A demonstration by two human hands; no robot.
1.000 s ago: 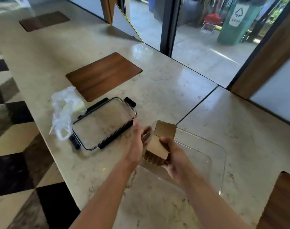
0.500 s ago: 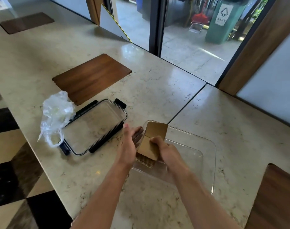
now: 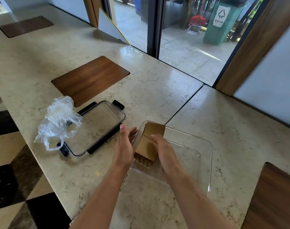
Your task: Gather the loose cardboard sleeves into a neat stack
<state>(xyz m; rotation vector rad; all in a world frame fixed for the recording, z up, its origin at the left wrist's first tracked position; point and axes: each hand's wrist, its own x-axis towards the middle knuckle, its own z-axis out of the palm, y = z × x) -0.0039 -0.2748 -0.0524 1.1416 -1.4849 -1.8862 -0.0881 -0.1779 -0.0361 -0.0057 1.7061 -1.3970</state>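
Note:
A stack of brown cardboard sleeves (image 3: 149,142) stands tilted at the left end of a clear plastic container (image 3: 208,162) on the marble counter. My right hand (image 3: 165,154) grips the stack from its right side, thumb across the top sleeve. My left hand (image 3: 125,144) is flat, fingers together, just outside the container's left wall beside the stack; whether it touches the wall I cannot tell. The lower edges of several sleeves show as a ribbed bundle under the top one.
The container's clear lid with black clips (image 3: 94,129) lies to the left, a crumpled clear plastic bag (image 3: 58,119) on its left end. A wooden inlay (image 3: 89,80) sits behind it, another (image 3: 273,199) at right. The counter edge drops to a checkered floor at left.
The stack has sunk a little lower into the container and my left hand has closed in toward its left side. The camera view shifted slightly.

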